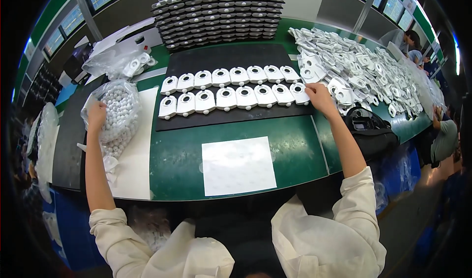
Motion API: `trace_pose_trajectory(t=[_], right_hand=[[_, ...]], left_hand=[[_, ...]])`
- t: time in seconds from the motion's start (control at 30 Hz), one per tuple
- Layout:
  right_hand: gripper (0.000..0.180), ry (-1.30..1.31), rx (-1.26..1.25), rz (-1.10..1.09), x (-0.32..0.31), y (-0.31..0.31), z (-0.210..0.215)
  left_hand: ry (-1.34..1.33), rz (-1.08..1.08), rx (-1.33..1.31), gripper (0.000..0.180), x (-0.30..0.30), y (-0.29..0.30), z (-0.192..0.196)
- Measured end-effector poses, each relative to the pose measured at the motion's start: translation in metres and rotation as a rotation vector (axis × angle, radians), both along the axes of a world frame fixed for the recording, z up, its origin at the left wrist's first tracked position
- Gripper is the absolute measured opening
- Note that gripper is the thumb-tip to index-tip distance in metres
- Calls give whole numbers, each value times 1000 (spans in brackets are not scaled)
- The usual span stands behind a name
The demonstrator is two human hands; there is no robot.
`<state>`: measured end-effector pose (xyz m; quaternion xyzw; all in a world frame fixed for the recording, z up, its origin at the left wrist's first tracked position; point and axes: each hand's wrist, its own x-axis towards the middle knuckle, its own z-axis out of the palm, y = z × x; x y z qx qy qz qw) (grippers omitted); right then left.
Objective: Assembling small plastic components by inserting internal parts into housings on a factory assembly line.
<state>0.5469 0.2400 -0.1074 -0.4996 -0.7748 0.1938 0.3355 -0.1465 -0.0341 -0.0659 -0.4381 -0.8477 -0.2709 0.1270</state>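
Note:
Two rows of white plastic parts, each with a rounded top and a dark ring hole, lie on a black board (221, 120). At the right end of the near row, my right hand (320, 99) pinches the edge of the last white plastic part (299, 94). Several parts in the near row have a small white ball at the lower edge. To the left, my left hand (97, 114) dips into a clear plastic bag of small white balls (119, 111). Its fingers are curled, and what they hold among the balls is hidden.
A tall stack of loaded black boards (219, 19) rises at the back. Loose white parts (364, 71) form a big heap at the right, beside a black mesh bag (371, 133). A white sheet (239, 166) lies on the green table (177, 162). People work at far right.

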Motion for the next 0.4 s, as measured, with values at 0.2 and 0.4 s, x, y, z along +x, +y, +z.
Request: trace_pose_trajectory(t=[0.2, 0.4], right_hand=[[23, -197, 127, -48, -2, -12, 9], [48, -279, 402, 157, -25, -34, 42]], left_hand=[[29, 4, -111, 16, 51, 8, 17], [564, -61, 141, 29, 128, 25, 67]])
